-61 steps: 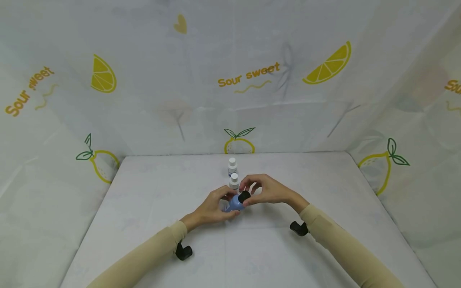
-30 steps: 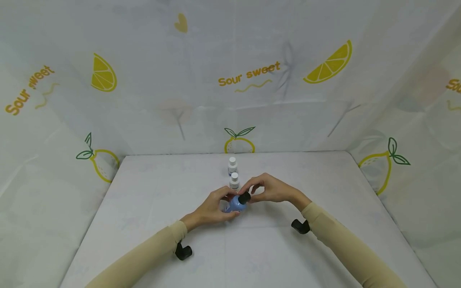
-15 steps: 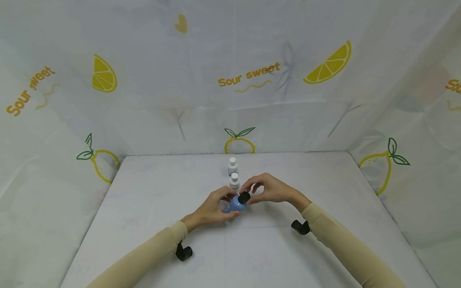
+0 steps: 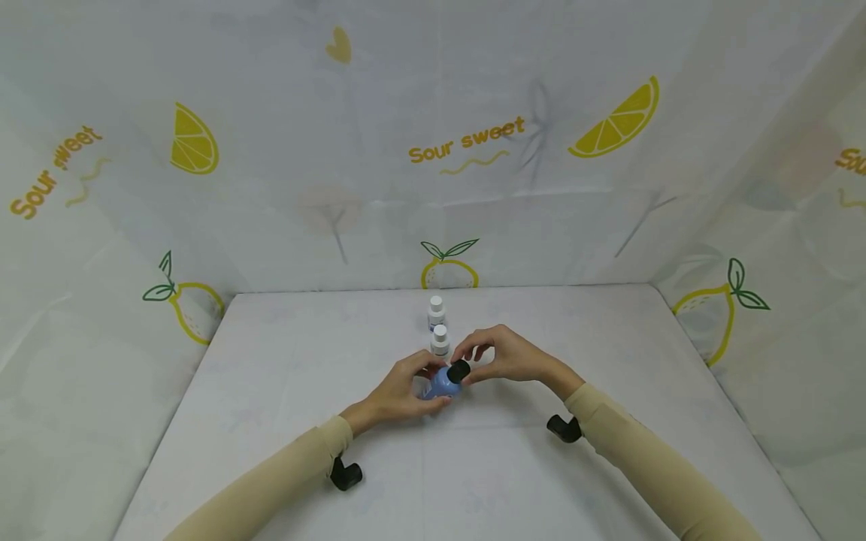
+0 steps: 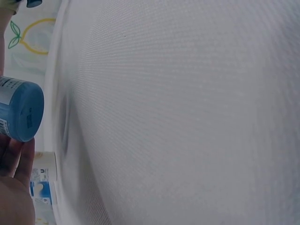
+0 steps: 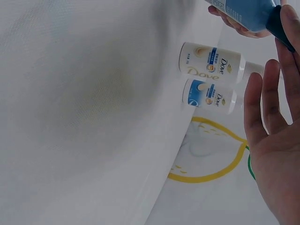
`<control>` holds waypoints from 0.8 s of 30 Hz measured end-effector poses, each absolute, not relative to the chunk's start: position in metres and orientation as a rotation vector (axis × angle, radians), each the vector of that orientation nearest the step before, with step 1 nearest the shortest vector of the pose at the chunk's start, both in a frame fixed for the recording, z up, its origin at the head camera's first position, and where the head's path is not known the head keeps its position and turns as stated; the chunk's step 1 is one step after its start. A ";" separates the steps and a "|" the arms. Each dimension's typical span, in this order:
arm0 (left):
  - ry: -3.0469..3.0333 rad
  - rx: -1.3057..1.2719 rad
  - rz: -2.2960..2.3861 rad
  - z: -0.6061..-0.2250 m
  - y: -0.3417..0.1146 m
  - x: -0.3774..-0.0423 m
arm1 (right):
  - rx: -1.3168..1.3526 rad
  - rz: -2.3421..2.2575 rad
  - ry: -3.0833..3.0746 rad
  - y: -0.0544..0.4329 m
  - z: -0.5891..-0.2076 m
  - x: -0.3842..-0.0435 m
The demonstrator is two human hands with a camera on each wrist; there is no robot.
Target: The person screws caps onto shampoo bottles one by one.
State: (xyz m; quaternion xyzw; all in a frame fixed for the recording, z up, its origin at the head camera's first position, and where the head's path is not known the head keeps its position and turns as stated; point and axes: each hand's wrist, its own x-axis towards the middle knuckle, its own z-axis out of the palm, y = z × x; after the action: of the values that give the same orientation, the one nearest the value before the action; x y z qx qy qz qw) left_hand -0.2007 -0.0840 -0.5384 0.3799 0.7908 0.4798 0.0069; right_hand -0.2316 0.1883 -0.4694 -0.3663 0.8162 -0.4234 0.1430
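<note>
My left hand [image 4: 392, 392] grips a blue bottle [image 4: 442, 385] by its body, tilted and raised off the table. The base of the bottle [image 5: 30, 112] faces the left wrist camera. At its upper end is a black cap [image 4: 458, 370], which my right hand [image 4: 510, 356] pinches between thumb and index finger. In the right wrist view the cap [image 6: 278, 29] sits against the bottle's neck, and the other fingers stretch out apart from it. Just beyond the hands stands a white Dove bottle [image 4: 440, 343], with a second white bottle [image 4: 436, 313] behind it.
A white cloth covers the table [image 4: 325, 338]. Behind it rises a pale curtain [image 4: 379, 225] printed with lemons. Black wrist cameras hang under the left sleeve [image 4: 291, 469] and the right sleeve [image 4: 643, 458].
Since two seconds ago my right hand has shifted very slightly at the cap and its forearm a little to the right. The left hand, blue bottle and white bottles stay in place.
</note>
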 end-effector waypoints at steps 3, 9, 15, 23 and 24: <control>2.475 1.191 1.494 -0.538 -0.084 -0.201 | -1.056 -1.227 2.363 0.188 -0.469 -0.231; 2.470 1.201 1.496 -0.536 -0.084 -0.201 | -1.051 -1.250 2.378 0.187 -0.467 -0.229; 2.468 1.191 1.491 -0.537 -0.083 -0.202 | -1.020 -1.254 2.399 0.186 -0.467 -0.228; 2.469 1.197 1.499 -0.540 -0.082 -0.204 | -1.011 -1.250 2.425 0.185 -0.468 -0.228; 2.468 1.199 1.499 -0.540 -0.082 -0.204 | -1.010 -1.250 2.425 0.185 -0.468 -0.228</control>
State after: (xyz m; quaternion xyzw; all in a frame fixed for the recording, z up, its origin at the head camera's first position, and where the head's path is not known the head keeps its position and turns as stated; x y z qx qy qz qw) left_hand -0.2037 -0.0818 -0.5400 0.3834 0.7893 0.4795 0.0074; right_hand -0.2279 0.1847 -0.4680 -0.3448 0.8279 -0.4268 0.1161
